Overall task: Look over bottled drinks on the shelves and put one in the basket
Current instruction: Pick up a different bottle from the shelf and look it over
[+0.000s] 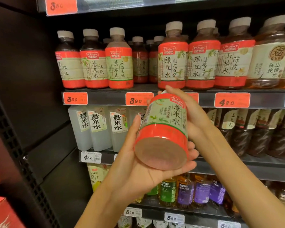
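bottle (163, 129) tilted, base on left hand (138, 167) palm | right hand (192, 116) grips top

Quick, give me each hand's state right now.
Left hand: cradles the base of the red-labelled bottle, fingers curled under it.
Right hand: grips the bottle's upper part.

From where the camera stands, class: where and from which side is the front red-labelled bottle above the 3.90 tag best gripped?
Grip the bottle round its straight labelled middle, coming from the front. Neighbours crowd its left side and the narrow capped neck gives less hold. Both hands already hold another bottle.
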The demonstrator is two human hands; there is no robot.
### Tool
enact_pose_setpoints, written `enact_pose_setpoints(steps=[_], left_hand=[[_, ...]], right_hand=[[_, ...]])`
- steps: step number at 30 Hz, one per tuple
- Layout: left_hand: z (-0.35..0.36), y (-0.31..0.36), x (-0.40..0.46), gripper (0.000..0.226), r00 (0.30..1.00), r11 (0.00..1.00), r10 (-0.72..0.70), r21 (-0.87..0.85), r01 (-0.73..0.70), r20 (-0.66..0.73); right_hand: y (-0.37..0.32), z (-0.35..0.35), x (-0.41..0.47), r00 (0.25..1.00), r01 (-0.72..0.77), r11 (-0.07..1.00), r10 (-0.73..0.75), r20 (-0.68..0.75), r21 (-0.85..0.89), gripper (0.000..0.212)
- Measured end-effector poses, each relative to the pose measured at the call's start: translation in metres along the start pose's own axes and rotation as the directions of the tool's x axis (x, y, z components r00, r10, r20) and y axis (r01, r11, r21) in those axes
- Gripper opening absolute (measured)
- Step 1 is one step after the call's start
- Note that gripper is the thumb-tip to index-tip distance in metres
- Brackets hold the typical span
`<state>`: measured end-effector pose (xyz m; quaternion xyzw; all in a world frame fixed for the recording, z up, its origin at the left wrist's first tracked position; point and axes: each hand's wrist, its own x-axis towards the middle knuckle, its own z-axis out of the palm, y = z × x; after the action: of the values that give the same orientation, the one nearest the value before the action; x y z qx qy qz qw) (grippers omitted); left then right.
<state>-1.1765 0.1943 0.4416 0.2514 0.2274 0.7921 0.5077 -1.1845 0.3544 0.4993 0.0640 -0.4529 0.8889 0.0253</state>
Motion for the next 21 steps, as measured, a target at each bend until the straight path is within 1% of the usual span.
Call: enact_pose_setpoints(steps=[2,4,6,9,11,13,14,15,16,18,19,21], left_hand=[[0.004,0.003,-0.002,0.084,0.999,0.999,-0.028,-0.016,0.029,0.018],[0.004,0.004,-0.002,0.079,0.998,0.998,-0.054,-0.018,0.054,0.024],[0.007,0.002,-0.001,0.074,0.998,0.998,-0.060,0.018,0.059,0.034],[0.017,-0.003,0.003,0.073,0.993,0.990,-0.089,0.115,0.080,0.079],[0.020,-0.001,0.006,0.075,0.993,0.983,-0.090,0.169,0.076,0.077],[0.011,0.000,0.005,0.072,0.995,0.946,-0.032,0.319,0.062,-0.099],[0.006,0.002,0.003,0.070,0.988,0.933,-0.009,0.354,0.065,-0.157],[0.001,0.002,0.001,0.071,0.985,0.930,0.003,0.363,0.062,-0.175],[-0.002,0.002,0.001,0.076,0.988,0.933,0.003,0.356,0.053,-0.156],[-0.004,-0.004,0.002,0.089,0.986,0.939,0.015,0.342,0.042,-0.164],[-0.005,-0.008,0.004,0.091,0.984,0.939,0.035,0.342,0.027,-0.173],[-0.007,-0.014,0.008,0.086,0.980,0.935,0.096,0.353,-0.030,-0.173]], right_hand=[[0.001,-0.001,-0.002,0.999,-0.047,0.999,0.048,-0.026,0.020,0.046],[0.003,-0.002,-0.004,0.996,-0.077,0.997,0.078,-0.039,0.025,0.056],[0.003,-0.003,-0.005,0.994,-0.099,0.995,0.100,-0.049,0.016,0.055],[0.002,-0.006,-0.008,0.993,-0.108,0.994,0.109,-0.038,0.022,0.056],[-0.001,-0.008,-0.009,0.993,-0.104,0.995,0.103,-0.054,-0.004,0.045],[-0.004,-0.010,-0.009,0.992,-0.086,0.995,0.081,-0.097,-0.053,0.028],[-0.006,-0.011,-0.008,0.990,-0.066,0.994,0.055,-0.132,-0.084,0.023],[-0.007,-0.012,-0.006,0.987,-0.041,0.992,0.021,-0.159,-0.123,0.021],[-0.008,-0.013,-0.005,0.985,-0.015,0.986,-0.014,-0.170,-0.165,0.021],[-0.007,-0.013,-0.004,0.986,0.034,0.968,-0.074,-0.152,-0.250,0.022],[-0.007,-0.012,-0.005,0.987,0.054,0.958,-0.094,-0.128,-0.282,0.025],[-0.005,-0.012,-0.006,0.991,0.074,0.942,-0.106,-0.081,-0.327,0.036]])
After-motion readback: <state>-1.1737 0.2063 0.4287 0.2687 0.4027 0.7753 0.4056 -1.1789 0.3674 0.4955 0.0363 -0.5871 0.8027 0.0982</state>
